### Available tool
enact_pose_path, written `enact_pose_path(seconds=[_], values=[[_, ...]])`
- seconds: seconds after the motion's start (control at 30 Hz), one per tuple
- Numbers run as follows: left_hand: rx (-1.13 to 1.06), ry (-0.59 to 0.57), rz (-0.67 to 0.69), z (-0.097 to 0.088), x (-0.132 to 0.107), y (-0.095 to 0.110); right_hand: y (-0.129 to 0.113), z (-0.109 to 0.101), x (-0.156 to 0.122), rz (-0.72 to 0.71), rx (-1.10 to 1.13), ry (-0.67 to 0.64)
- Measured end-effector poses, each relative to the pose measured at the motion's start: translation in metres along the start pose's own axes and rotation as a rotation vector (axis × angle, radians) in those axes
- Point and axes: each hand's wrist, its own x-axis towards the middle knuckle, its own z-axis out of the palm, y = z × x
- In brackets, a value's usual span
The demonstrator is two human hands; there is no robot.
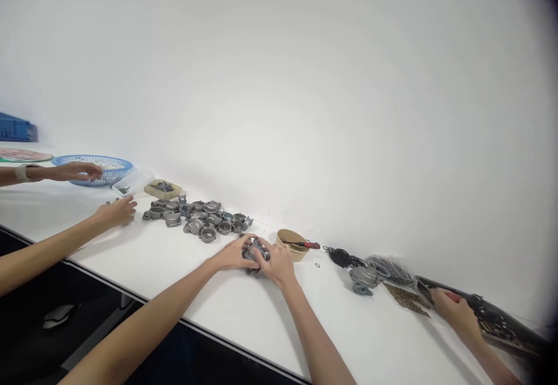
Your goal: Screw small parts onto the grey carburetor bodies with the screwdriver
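Observation:
Over the middle of the white table, my left hand (236, 253) and my right hand (278, 263) are both closed around a grey metal housing (255, 250), much of it covered by the fingers. To the left spreads a pile of similar grey metal housings (198, 221), several with round openings. Just beyond my right hand stands a round tan bowl (282, 236) with small brass-coloured pieces inside. A red-handled screwdriver (310, 245) rests across its rim. One small black ring (317, 265) lies on the table right of the bowl.
Co-workers' hands (115, 213) reach in at the left; another person's hand (457, 312) grips a red-handled tool at the right. Along the wall are a blue basket (126, 165), a yellowish tray (178, 188), black rings (342, 257), more housings (365, 275) and a dark tray (510, 312).

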Motion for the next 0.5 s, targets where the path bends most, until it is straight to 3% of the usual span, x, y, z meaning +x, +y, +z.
enact_pose_path(seconds=[0.1, 0.17, 0.27, 0.37, 0.5], values=[[0.037, 0.000, -0.021, 0.001, -0.001, 0.009, 0.047, -0.015, 0.008, 0.131, 0.104, 0.163], [0.066, -0.040, -0.027, -0.001, -0.002, 0.014, 0.085, -0.023, 0.012, 0.307, 0.041, 0.285], [0.110, -0.092, -0.005, -0.005, -0.005, 0.019, 0.129, -0.030, 0.011, 0.455, 0.015, 0.270], [0.140, -0.086, 0.031, -0.006, -0.006, 0.020, 0.144, -0.033, 0.005, 0.451, 0.037, 0.286], [0.156, -0.036, 0.056, -0.003, -0.004, 0.018, 0.146, -0.036, 0.000, 0.442, 0.181, 0.359]])
